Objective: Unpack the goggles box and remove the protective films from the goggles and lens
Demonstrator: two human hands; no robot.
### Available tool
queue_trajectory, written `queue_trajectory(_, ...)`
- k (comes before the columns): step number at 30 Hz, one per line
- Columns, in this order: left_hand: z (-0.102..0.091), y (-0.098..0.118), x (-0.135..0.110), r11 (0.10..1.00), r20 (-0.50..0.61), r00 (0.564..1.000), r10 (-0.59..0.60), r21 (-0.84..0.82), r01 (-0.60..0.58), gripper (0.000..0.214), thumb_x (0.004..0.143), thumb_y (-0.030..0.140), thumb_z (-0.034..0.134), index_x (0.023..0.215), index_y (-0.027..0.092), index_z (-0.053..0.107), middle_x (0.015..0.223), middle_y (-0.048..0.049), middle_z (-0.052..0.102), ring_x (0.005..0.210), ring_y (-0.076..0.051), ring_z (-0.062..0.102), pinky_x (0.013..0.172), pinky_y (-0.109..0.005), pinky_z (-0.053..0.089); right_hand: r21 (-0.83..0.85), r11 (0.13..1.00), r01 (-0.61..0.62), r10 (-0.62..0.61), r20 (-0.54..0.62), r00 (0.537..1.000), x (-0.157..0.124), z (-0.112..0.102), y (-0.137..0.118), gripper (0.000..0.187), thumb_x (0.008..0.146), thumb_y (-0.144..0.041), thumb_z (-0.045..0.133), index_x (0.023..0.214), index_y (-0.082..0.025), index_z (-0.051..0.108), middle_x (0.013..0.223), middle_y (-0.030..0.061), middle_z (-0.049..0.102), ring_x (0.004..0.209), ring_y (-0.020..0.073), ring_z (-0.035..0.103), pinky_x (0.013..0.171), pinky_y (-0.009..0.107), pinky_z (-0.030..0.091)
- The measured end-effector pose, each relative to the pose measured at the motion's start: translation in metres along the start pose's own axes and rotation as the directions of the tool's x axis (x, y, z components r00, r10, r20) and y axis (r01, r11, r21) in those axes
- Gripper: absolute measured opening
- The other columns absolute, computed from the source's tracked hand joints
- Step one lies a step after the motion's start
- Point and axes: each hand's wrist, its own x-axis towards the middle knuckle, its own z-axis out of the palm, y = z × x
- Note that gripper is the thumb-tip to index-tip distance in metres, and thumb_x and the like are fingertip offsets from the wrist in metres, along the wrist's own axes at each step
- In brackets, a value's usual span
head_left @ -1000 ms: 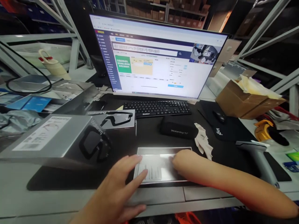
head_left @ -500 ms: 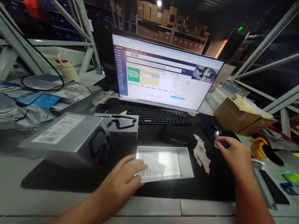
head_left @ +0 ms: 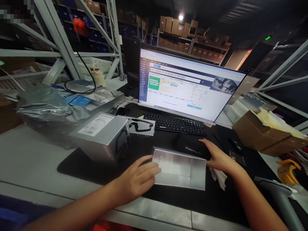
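Head view: silver tray (head_left: 199, 175), lower centre. My left hand (head_left: 138, 176) laps its left edge; can't tell if the fingers grip. Right hand (head_left: 218, 159), right of centre, fingers spread, empty, by the black case (head_left: 190, 146). Risk: right thumb could clip the tray corner, skewing it if my left's hold is loose. Cloth (head_left: 220, 179) partly hidden under my right; glare blurs tray's inside; case edges melt into the dark mat (head_left: 173, 200).

The left hand (head_left: 139, 178) holds a silver box (head_left: 198, 175).
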Motion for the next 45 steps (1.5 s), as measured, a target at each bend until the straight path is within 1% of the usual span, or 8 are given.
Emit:
queue_trajectory(14, 0.015, -0.005, 0.004, 0.917, 0.094, 0.924, -0.371, -0.117, 0.381, 0.012, 0.089, 0.015, 0.064, 0.078, 0.018, 0.058, 0.111, -0.0075, 0.066, 0.108, -0.021, 0.062, 0.094, -0.038, 0.055, 0.008, 0.991, -0.133, 0.133, -0.163, 0.978, 0.019, -0.010, 0.002, 0.091, 0.063, -0.038, 0.079, 0.145, -0.019, 0.046, 0.122, 0.0134, 0.062, 0.115, 0.0321, 0.057, 0.100, 0.046, 0.044)
queue_trajectory(24, 0.055, -0.029, 0.051, 0.771, 0.130, 0.767, -0.628, -0.027, 0.636, 0.013, 0.083, 0.004, 0.063, 0.087, 0.016, 0.062, 0.116, -0.0129, 0.065, 0.111, -0.032, 0.061, 0.098, -0.058, 0.048, 0.248, 0.966, -0.078, 0.230, -0.677, 0.699, -0.011, -0.039, -0.037, 0.092, 0.062, -0.056, 0.079, 0.142, -0.029, 0.045, 0.127, 0.0102, 0.053, 0.120, 0.0342, 0.053, 0.096, 0.048, 0.046)
queue_trajectory(28, 0.057, -0.011, 0.064, 0.761, 0.086, 0.769, -0.633, -0.108, 0.639, 0.051, 0.084, 0.025, 0.071, 0.130, 0.019, 0.050, 0.138, -0.0183, 0.055, 0.128, -0.034, 0.053, 0.108, -0.060, 0.041, 0.112, 0.994, -0.002, 0.087, -0.758, 0.646, -0.020, -0.001, -0.086, 0.082, 0.075, -0.055, 0.071, 0.145, -0.028, 0.038, 0.128, 0.0140, 0.051, 0.119, 0.0378, 0.049, 0.099, 0.057, 0.042)
queue_trajectory(31, 0.061, 0.013, 0.071, 0.574, 0.096, 0.768, -0.633, -0.608, 0.548, 0.111, 0.067, 0.065, 0.079, 0.150, 0.019, 0.020, 0.145, -0.0221, 0.047, 0.132, -0.036, 0.052, 0.108, -0.054, 0.045, -0.049, 0.997, 0.064, -0.077, -0.802, 0.593, -0.026, 0.043, -0.114, 0.079, 0.084, -0.047, 0.063, 0.151, -0.025, 0.027, 0.128, 0.0203, 0.049, 0.116, 0.0424, 0.047, 0.095, 0.065, 0.042)
queue_trajectory(34, 0.062, 0.023, 0.073, 0.255, 0.115, 0.627, -0.770, -0.846, 0.468, 0.108, 0.070, 0.074, 0.070, 0.148, 0.021, 0.018, 0.140, -0.0204, 0.053, 0.129, -0.035, 0.055, 0.109, -0.056, 0.044, -0.170, 0.958, 0.229, -0.278, -0.738, 0.615, -0.032, 0.076, -0.130, 0.084, 0.084, -0.047, 0.062, 0.153, -0.021, 0.022, 0.127, 0.0238, 0.050, 0.108, 0.0424, 0.056, 0.080, 0.059, 0.054)
queue_trajectory(37, 0.052, 0.014, 0.068, 0.279, 0.056, 0.487, -0.872, -0.760, 0.588, 0.094, 0.078, 0.056, 0.071, 0.148, 0.022, 0.019, 0.145, -0.0184, 0.048, 0.134, -0.034, 0.048, 0.114, -0.058, 0.035, -0.137, 0.902, 0.410, -0.410, -0.574, 0.709, -0.039, 0.071, -0.136, 0.071, 0.086, -0.048, 0.060, 0.147, -0.025, 0.034, 0.111, 0.0160, 0.066, 0.077, 0.0305, 0.069, 0.057, 0.040, 0.059)
queue_trajectory(40, 0.037, 0.006, 0.062, 0.449, 0.077, 0.614, -0.785, -0.613, 0.650, 0.093, 0.069, 0.041, 0.079, 0.145, 0.023, 0.028, 0.144, -0.0155, 0.047, 0.133, -0.034, 0.048, 0.113, -0.055, 0.037, -0.079, 0.905, 0.418, -0.372, -0.623, 0.689, -0.042, 0.032, -0.140, 0.040, 0.091, -0.031, 0.055, 0.131, -0.029, 0.051, 0.081, 0.0041, 0.072, 0.062, 0.0232, 0.069, 0.056, 0.034, 0.057)
queue_trajectory(45, 0.028, 0.014, 0.064, 0.669, 0.181, 0.799, -0.574, -0.458, 0.585, 0.100, 0.058, 0.039, 0.085, 0.142, 0.024, 0.033, 0.137, -0.0136, 0.052, 0.123, -0.034, 0.054, 0.106, -0.052, 0.046, -0.168, 0.873, 0.459, -0.482, -0.446, 0.754, -0.032, -0.035, -0.147, 0.044, 0.095, -0.013, 0.047, 0.131, -0.035, 0.061, 0.141, 0.0097, 0.056, 0.117, 0.0250, 0.063, 0.087, 0.037, 0.057)
